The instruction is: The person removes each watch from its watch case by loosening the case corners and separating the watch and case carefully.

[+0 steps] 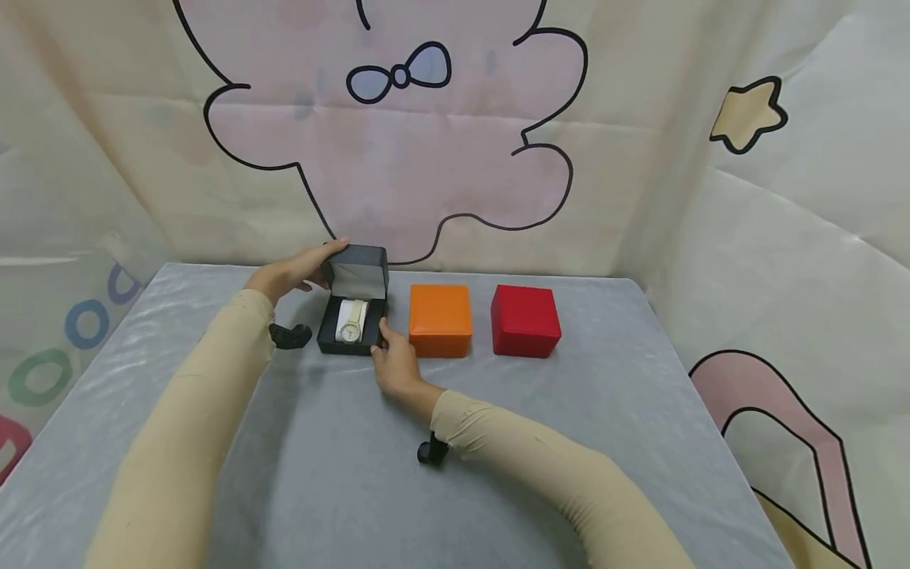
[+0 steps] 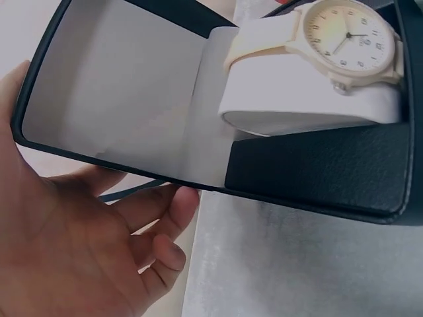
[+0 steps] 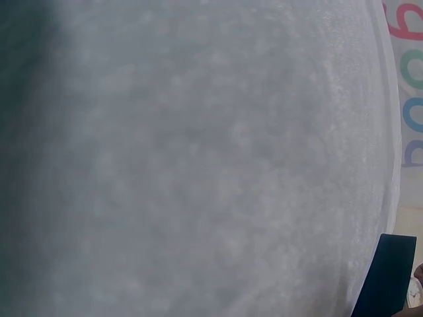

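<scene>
A black watch box point(image 1: 373, 328) stands at the back left of the table, its lid point(image 1: 366, 254) raised to show a pale grey lining. Inside, a cream watch point(image 1: 351, 330) is strapped round a white cushion point(image 2: 304, 99), dial up. My left hand point(image 1: 295, 267) grips the raised lid at its left edge, with some fingers behind it in the left wrist view. At the front right corner of the base, my right hand point(image 1: 400, 367) holds the box. The right wrist view shows only a piece of the box at its lower right.
An orange box point(image 1: 441, 312) sits close to the right of the black one, and a red box point(image 1: 524, 320) stands further right; both are closed. Grey cloth covers the table point(image 1: 341, 474). A printed curtain point(image 1: 640, 142) hangs behind it.
</scene>
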The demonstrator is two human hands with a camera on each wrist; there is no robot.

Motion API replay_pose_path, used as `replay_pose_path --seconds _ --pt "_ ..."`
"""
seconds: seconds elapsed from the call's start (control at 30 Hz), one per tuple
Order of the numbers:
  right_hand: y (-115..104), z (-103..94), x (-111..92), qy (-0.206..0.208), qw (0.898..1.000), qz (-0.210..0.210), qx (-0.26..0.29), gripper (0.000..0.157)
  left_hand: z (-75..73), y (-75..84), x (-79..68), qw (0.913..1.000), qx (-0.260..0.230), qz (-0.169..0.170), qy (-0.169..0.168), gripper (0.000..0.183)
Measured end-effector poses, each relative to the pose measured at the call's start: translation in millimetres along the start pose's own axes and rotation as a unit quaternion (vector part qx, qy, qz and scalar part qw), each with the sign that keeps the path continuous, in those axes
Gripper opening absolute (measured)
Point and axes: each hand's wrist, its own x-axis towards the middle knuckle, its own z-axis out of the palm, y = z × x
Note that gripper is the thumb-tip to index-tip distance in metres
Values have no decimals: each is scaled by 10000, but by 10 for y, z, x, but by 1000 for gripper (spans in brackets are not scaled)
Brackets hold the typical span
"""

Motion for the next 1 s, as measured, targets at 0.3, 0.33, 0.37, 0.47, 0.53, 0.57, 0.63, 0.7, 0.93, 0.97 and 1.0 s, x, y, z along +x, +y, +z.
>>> replay_pose_path --seconds 0.3,0.33,0.37,0.47,0.53,0.57,0.63,0.7,0.93,0.97,1.0 --pt "-22 4 -30 20 9999 31 -102 59 -23 -60 -12 9998 -7 -59 -183 115" --pt "-23 3 -30 16 10000 42 -71 59 -28 -60 -16 9998 -19 -37 -205 114" --pt "-21 2 -30 25 10000 38 -60 59 -32 -62 -22 9997 -13 -16 -226 114" --pt "-12 1 -26 62 10000 53 -20 59 -47 -59 -59 9995 9 67 -304 113" --pt "-1 8 -25 87 9999 81 24 59 -61 -68 -95 9991 100 149 -377 112" --pt "6 13 -26 92 9999 100 38 59 -67 -80 -116 9989 168 169 -412 111" --pt "19 21 -26 99 9998 148 85 58 -85 -108 -166 9981 334 217 -471 110" --pt "29 28 -24 120 9998 135 119 58 -107 -147 -220 9971 514 291 -487 106" --pt "37 26 -16 144 9997 47 179 58 -137 -338 -419 9922 863 893 -43 80" --pt "37 24 -11 143 9997 53 198 58 -127 -366 -446 9911 883 992 37 77" --pt "36 23 -6 137 9996 68 225 58 -115 -395 -475 9897 918 1098 102 76"
